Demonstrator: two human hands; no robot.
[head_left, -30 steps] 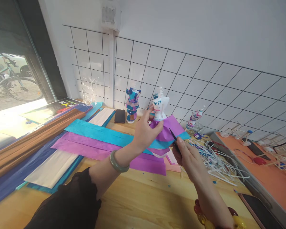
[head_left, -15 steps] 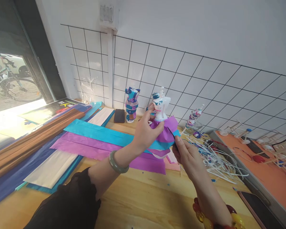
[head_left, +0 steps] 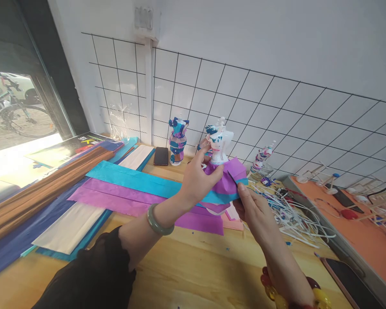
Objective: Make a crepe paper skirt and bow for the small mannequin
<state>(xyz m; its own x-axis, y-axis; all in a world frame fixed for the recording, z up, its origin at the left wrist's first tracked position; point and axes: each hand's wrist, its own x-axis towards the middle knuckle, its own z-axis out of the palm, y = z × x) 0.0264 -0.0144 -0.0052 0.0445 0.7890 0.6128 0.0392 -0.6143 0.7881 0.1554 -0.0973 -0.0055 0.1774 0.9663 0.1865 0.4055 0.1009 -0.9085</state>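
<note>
A small white mannequin [head_left: 220, 146] with torn blue and pink paper on its chest stands tilted in my left hand [head_left: 199, 174]. My fingers are closed around its waist, with the thumb pressing on its skirt. The skirt is purple crepe paper [head_left: 223, 182] with blue and pink layers below. In my right hand [head_left: 252, 204] is a thin dark pointed tool [head_left: 232, 177]; its tip lies against the purple paper, and its handle is hidden in my grip. Beneath the hands lie a blue paper strip [head_left: 138, 182] and a purple paper strip [head_left: 199, 221].
Behind are a decorated mannequin [head_left: 178, 143], a phone [head_left: 161, 156] and a third mannequin [head_left: 262, 159] beside a glass bowl [head_left: 264, 172]. White strips [head_left: 292, 214] pile at the right, before an orange tray [head_left: 344, 234]. Folded brown paper [head_left: 48, 189] lies left; another phone [head_left: 350, 279] lies front right.
The mannequin has shifted slightly right and turned a little in my left hand. The purple and blue skirt paper spreads further right. My right hand and its tool have moved slightly.
</note>
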